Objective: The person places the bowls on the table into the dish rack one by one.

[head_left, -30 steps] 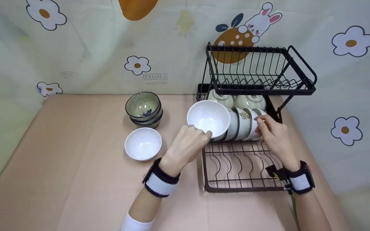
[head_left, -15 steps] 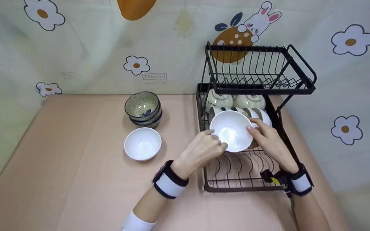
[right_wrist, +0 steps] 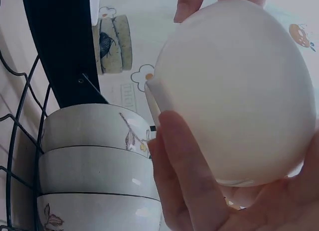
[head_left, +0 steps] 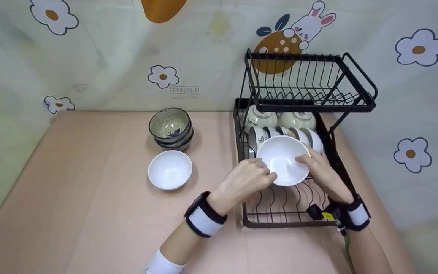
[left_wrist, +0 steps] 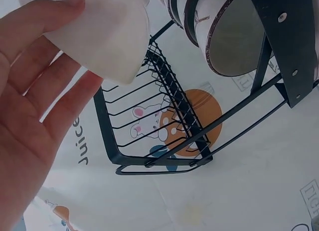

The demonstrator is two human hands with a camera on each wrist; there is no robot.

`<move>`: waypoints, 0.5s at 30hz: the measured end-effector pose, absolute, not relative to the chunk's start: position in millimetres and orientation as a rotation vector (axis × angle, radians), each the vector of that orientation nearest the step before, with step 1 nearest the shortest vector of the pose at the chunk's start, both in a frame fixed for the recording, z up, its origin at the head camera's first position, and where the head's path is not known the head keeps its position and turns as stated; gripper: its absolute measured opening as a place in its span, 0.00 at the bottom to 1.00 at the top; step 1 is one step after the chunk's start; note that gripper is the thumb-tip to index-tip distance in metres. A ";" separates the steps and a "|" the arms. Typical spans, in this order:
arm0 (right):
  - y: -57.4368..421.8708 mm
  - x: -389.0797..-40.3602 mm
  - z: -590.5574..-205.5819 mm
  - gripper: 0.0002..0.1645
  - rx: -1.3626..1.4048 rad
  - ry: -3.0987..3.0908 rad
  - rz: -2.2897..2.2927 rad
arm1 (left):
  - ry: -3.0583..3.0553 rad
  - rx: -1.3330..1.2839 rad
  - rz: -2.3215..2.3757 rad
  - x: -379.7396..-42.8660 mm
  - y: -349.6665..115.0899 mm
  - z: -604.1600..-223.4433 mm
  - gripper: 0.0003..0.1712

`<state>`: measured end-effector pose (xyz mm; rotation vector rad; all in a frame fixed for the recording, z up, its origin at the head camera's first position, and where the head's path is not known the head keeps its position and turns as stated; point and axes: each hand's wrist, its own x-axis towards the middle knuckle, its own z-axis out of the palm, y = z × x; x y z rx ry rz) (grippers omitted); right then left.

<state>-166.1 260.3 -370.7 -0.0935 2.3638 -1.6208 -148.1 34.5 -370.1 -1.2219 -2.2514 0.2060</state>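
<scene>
A white bowl (head_left: 283, 161) is held between both hands over the dish rack's lower tier, its mouth towards the head camera. My left hand (head_left: 243, 179) grips its left rim, and the fingers lie beneath it in the left wrist view. On the right side, my right hand (head_left: 324, 174) pinches the rim, thumb inside the bowl. The right wrist view shows the bowl's outer side (right_wrist: 239, 96) with fingers (right_wrist: 184, 156) against it. Just behind stands a row of patterned bowls (head_left: 259, 137) on edge in the black dish rack (head_left: 287, 224).
A second white bowl (head_left: 170, 170) sits on the table, in front of a stack of speckled green bowls (head_left: 169, 127). Two upturned pale bowls (head_left: 297, 120) are at the rack's back. The rack's upper tier (head_left: 314, 108) overhangs them.
My left hand has carried the white bowl rightward and slightly towards me. My right hand has left the row of racked bowls and taken hold of this bowl's right rim.
</scene>
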 end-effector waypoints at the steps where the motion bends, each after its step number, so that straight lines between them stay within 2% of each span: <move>1: 260.1 -165.6 -370.6 0.33 -0.092 2.376 -1.622 | -2.251 -1.213 0.171 -148.6 34.7 -370.5 0.05; 4: 259.7 -164.5 -370.2 0.31 -0.114 2.426 -1.625 | -2.256 -1.152 0.071 -149.9 35.0 -371.9 0.10; 11: 262.8 -164.3 -369.6 0.28 -0.166 2.620 -1.486 | -2.394 -0.911 0.000 -150.4 35.0 -377.2 0.34; 15: 261.0 -163.9 -369.4 0.28 -0.193 2.741 -1.378 | -2.637 -0.812 0.005 -149.5 34.9 -380.5 0.35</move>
